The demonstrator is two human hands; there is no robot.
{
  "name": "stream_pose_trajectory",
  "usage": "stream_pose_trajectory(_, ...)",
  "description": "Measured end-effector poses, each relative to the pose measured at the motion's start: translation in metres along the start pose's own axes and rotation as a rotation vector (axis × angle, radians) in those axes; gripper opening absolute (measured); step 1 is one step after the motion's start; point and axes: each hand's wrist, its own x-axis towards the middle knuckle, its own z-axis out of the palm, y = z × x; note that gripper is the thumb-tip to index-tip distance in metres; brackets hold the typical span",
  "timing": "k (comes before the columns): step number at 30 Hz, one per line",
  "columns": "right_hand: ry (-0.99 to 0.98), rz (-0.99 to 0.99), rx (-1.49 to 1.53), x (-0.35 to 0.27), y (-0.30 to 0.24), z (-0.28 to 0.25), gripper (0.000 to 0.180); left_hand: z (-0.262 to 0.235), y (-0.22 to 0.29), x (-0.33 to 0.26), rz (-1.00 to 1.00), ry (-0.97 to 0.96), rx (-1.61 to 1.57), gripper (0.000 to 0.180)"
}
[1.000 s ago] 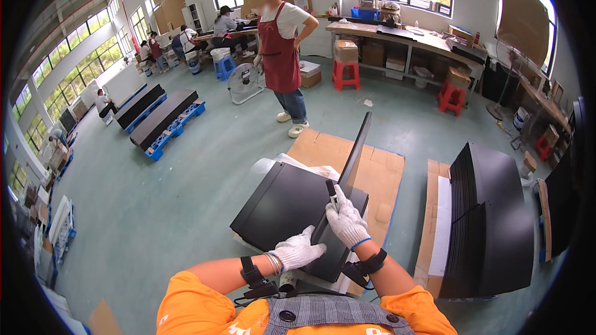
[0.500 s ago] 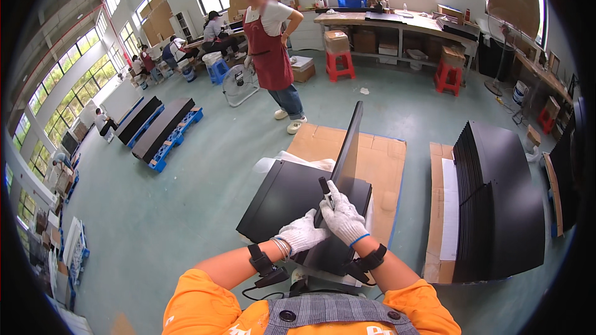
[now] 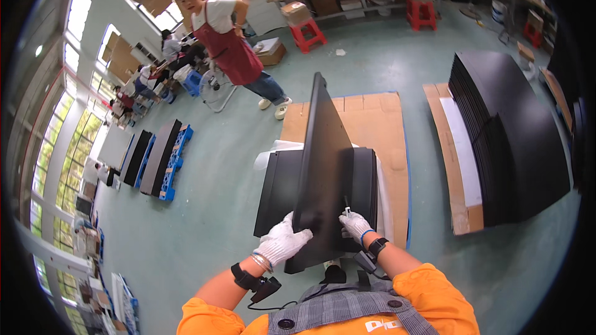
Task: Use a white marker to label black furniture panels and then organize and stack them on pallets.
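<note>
A wide black panel [image 3: 326, 161] stands on edge, leaning a little, above a stack of similar flat black panels [image 3: 279, 189]. My left hand [image 3: 283, 239], in a white knitted glove, grips the upright panel at its near left edge, the thumb pointing right across it. Against the panel's right side is my right hand [image 3: 356, 224], gloved too and closed round a slim pen-like tool [image 3: 347, 208] with a dark tip pointing up. The panel's right face and some of my right fingertips are partly hidden.
Brown cardboard [image 3: 372, 118] lies beneath the stack. To the right a tall row of black panels [image 3: 515, 136] rests on cardboard. A person in a red apron [image 3: 233, 56] stands ahead, near a floor fan [image 3: 214, 90]. Blue pallets [image 3: 176, 164] with dark panels sit at left.
The upright panel has swung toward me and left, showing more of its face. My hands have moved apart, the left to the near left edge, the right lower. My view has turned.
</note>
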Motion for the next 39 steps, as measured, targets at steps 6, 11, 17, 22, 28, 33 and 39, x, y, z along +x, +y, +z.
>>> stream_pose_trajectory(6,0.06,0.069,-0.34,0.052,0.086,-0.009,0.034,-0.002,-0.044,0.02,-0.008,0.129,-0.231,0.056)
stream_pose_trajectory(11,0.223,0.181,-0.382,0.094,0.132,0.0,0.041,-0.016,-0.094,0.046,-0.024,0.156,-0.418,0.046)
stream_pose_trajectory(17,0.469,0.266,-0.441,0.175,0.18,0.006,0.042,-0.027,-0.193,0.079,-0.097,0.148,-0.715,0.053)
stream_pose_trajectory(22,0.628,0.242,-0.13,0.196,0.176,-0.008,0.048,-0.062,-0.229,0.11,-0.264,0.044,-0.777,0.062)
stream_pose_trajectory(28,0.577,0.255,0.394,0.223,0.189,-0.039,0.037,-0.051,-0.253,0.139,-0.288,-0.014,-0.712,0.068)
stream_pose_trajectory(33,0.757,0.118,0.029,0.197,0.138,-0.007,0.041,-0.031,-0.302,0.109,-0.453,0.011,-0.886,0.079)
stream_pose_trajectory(39,0.826,0.226,-0.007,0.116,0.148,-0.062,0.046,-0.023,-0.331,0.102,-0.516,-0.29,-0.703,0.074)
